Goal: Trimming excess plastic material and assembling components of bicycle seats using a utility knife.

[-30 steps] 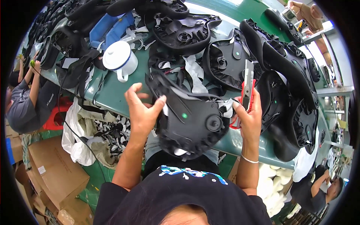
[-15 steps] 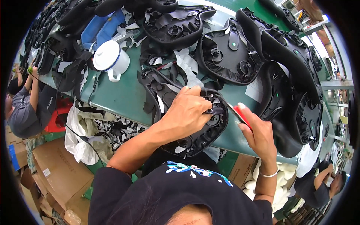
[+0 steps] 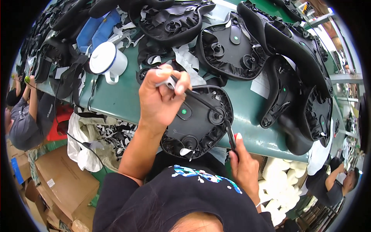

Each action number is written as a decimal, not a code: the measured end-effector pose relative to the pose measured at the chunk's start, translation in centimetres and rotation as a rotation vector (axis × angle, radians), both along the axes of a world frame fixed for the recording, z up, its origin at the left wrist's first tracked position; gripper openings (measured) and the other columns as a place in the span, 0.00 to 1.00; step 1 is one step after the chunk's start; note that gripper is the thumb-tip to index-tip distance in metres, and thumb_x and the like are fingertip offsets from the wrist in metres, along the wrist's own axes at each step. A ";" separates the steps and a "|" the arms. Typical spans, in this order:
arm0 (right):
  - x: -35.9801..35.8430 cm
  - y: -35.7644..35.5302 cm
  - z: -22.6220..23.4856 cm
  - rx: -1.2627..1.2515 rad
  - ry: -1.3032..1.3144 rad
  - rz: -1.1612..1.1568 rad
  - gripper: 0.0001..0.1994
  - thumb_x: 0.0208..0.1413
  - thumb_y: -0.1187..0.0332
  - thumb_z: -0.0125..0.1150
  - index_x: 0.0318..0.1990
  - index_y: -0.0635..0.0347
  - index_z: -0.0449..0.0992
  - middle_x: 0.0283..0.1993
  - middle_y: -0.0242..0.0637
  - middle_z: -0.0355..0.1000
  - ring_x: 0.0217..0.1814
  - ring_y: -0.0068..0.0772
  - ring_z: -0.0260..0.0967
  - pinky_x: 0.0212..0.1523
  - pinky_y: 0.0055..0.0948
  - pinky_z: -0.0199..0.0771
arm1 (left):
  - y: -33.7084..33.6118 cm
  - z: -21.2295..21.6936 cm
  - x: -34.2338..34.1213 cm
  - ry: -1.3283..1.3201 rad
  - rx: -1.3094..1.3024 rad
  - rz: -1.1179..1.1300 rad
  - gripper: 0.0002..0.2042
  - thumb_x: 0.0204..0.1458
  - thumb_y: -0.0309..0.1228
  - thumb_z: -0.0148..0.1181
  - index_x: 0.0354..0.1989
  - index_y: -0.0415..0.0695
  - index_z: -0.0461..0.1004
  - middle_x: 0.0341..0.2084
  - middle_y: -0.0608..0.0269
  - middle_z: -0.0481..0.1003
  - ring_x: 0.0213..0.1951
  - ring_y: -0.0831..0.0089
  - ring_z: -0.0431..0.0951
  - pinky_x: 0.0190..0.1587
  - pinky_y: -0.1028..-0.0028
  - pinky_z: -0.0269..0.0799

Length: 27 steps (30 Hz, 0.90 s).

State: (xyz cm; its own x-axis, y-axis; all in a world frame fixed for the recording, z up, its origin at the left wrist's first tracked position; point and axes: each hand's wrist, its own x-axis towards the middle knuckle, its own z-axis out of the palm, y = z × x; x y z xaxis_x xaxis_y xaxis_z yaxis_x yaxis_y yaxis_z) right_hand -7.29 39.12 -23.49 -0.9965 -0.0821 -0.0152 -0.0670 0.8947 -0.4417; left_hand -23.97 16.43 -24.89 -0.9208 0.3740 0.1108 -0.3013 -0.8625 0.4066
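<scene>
In front of me lies a black cushion shell (image 3: 205, 131), open side up, with gathered fabric round its inner rim. My left hand (image 3: 160, 96) is raised over its far left part, fingers closed on a black strip (image 3: 203, 101) with a pale piece at the fingers. The strip stretches taut from there to the shell's right side. My right hand (image 3: 245, 168) grips a cutting knife (image 3: 231, 135), dark and narrow, with a bit of red at the fingers. Its tip is at the shell's right inner side, near the end of the strip.
More black cushion shells (image 3: 232, 50) lie across the back and right of the green table (image 3: 123, 96). A white lidded mug (image 3: 108, 62) stands at left by a blue bin (image 3: 98, 33). Fabric scraps lie around. Below left are a sack (image 3: 83, 143) and cardboard boxes (image 3: 65, 181).
My left hand has moved up and left from the shell's rim, drawing the strip out. The right hand has come lower and left, its knife tip now inside the shell.
</scene>
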 end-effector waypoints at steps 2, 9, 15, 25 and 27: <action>-1.7 0.7 -0.1 -0.037 0.034 0.030 0.27 0.55 0.69 0.58 0.64 0.53 0.60 0.25 0.43 0.69 0.21 0.47 0.67 0.21 0.40 0.66 | 0.5 1.5 0.5 0.157 -0.490 -0.038 0.06 0.51 0.28 0.54 0.23 0.43 0.68 0.20 0.66 0.70 0.27 0.71 0.71 0.30 0.75 0.67; -7.8 -0.3 0.3 0.066 0.108 0.131 0.24 0.57 0.67 0.55 0.61 0.52 0.62 0.25 0.44 0.71 0.20 0.48 0.69 0.19 0.42 0.66 | 2.4 -0.5 -4.4 1.358 -1.686 0.668 0.09 0.35 0.34 0.65 0.15 0.47 0.71 0.15 0.68 0.67 0.29 0.70 0.67 0.34 0.68 0.57; -3.4 -3.5 0.2 0.120 -0.013 -0.011 0.26 0.58 0.64 0.53 0.64 0.58 0.57 0.19 0.45 0.68 0.15 0.49 0.67 0.17 0.46 0.63 | 2.3 -0.7 -5.0 0.320 -1.242 0.715 0.15 0.49 0.31 0.63 0.13 0.40 0.71 0.11 0.67 0.67 0.22 0.78 0.64 0.25 0.73 0.59; -15.8 3.1 4.2 0.289 0.082 0.558 0.22 0.49 0.70 0.60 0.54 0.39 0.73 0.21 0.36 0.63 0.23 0.36 0.65 0.25 0.34 0.64 | -1.3 0.9 5.4 0.103 -0.886 0.193 0.20 0.65 0.41 0.36 0.42 0.37 0.70 0.41 0.56 0.76 0.49 0.68 0.72 0.56 0.70 0.62; -16.1 3.0 4.4 0.265 0.095 0.693 0.22 0.50 0.69 0.59 0.55 0.38 0.73 0.21 0.35 0.61 0.24 0.36 0.64 0.26 0.35 0.63 | -2.4 1.7 5.5 0.464 -0.982 0.131 0.28 0.65 0.46 0.27 0.27 0.38 0.71 0.23 0.60 0.76 0.40 0.70 0.74 0.46 0.71 0.68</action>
State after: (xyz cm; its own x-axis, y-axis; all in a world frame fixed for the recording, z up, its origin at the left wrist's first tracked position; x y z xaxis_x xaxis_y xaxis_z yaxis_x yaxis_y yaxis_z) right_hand -23.37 42.12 -19.04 -0.7155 -0.6976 -0.0383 -0.6815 0.7090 -0.1815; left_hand -18.46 14.04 -23.16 -0.9057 0.3908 0.1644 0.1293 -0.1148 0.9849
